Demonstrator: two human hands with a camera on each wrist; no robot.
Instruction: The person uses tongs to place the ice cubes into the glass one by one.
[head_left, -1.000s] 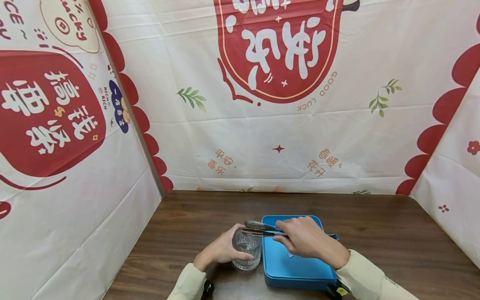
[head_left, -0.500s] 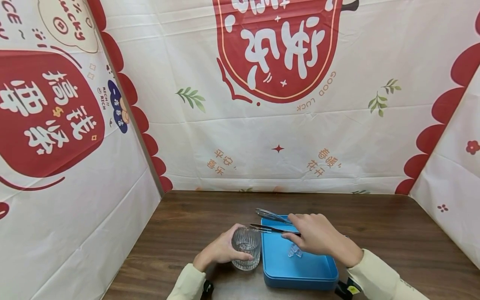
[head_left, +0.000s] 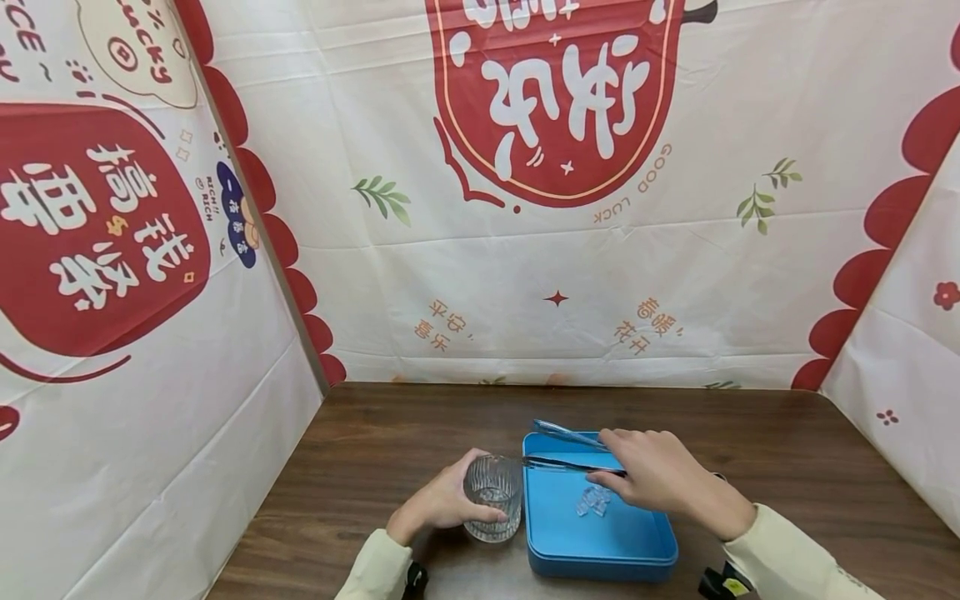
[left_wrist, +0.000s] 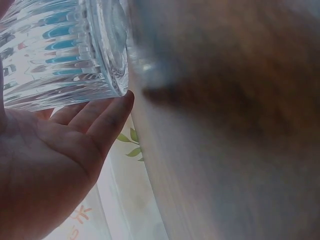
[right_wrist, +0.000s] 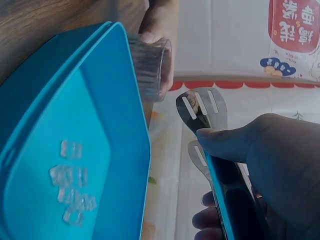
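Note:
My left hand (head_left: 441, 502) grips a ribbed clear drinking glass (head_left: 492, 508) standing on the table just left of the blue box. The thumb lies across its near side and the fingers go round behind. In the left wrist view the glass (left_wrist: 55, 55) shows its ribs and thick base. Over the box, my right hand (head_left: 656, 473) holds metal tongs (head_left: 573, 467). Their slotted ends (right_wrist: 216, 107) are spread apart with nothing between them. Several clear ice-like cubes (head_left: 595, 500) lie in a small cluster on the floor of the blue box (head_left: 600, 569).
The dark wood table (head_left: 405, 417) reaches back to a white printed cloth (head_left: 495, 267) hanging behind it. Another printed cloth (head_left: 255, 400) runs along the left side. The box's raised wall (right_wrist: 120, 60) stands between the cubes and the glass.
The right hand with the tongs has moved right, from over the glass to over the box, and the tongs have spread wider. More of the cubes shows now. The left hand and glass have stayed put.

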